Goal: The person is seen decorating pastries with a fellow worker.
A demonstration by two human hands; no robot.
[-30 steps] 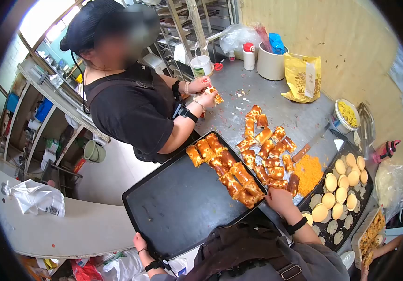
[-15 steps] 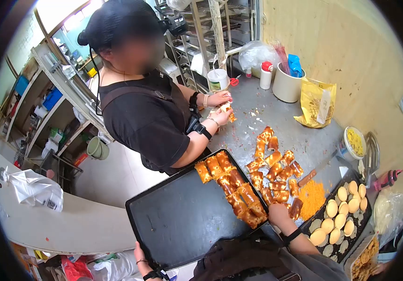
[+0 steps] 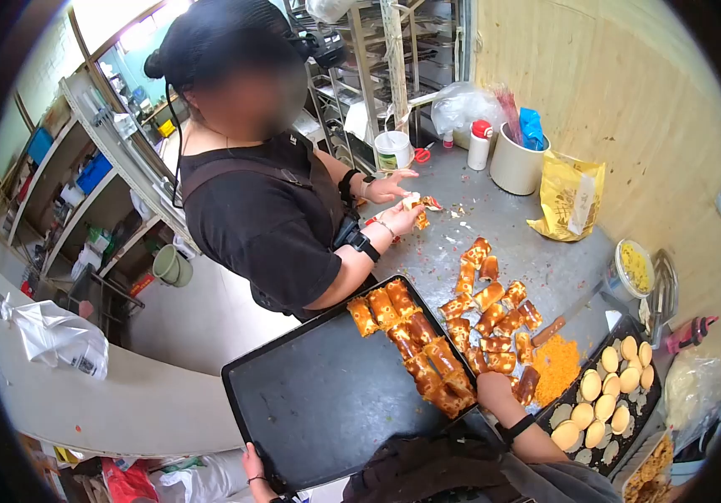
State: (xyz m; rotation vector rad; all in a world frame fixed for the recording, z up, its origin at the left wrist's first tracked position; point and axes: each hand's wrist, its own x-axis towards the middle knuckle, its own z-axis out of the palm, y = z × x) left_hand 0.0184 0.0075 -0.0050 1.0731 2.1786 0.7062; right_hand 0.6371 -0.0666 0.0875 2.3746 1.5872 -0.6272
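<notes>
A large black baking tray lies tilted across the view, with browned, glazed rolls packed along its right side. My left hand grips its near left edge, fingers at the rim. Over by the tray's right edge, my right hand is among loose rolls on the metal table. The back of this hand faces me and its fingers are hidden, so I cannot tell what they hold. Beside it lies a heap of orange shreds.
Across the table, a person handles a small filled piece. A knife lies beyond the shreds. At right sits a dark tray of pale round cakes. A tub, yellow bag and canister line the wall.
The other person's farther hand has come off the small piece and its fingers are spread. My hands stay at the tray edge and by the rolls; the view has shifted slightly.
</notes>
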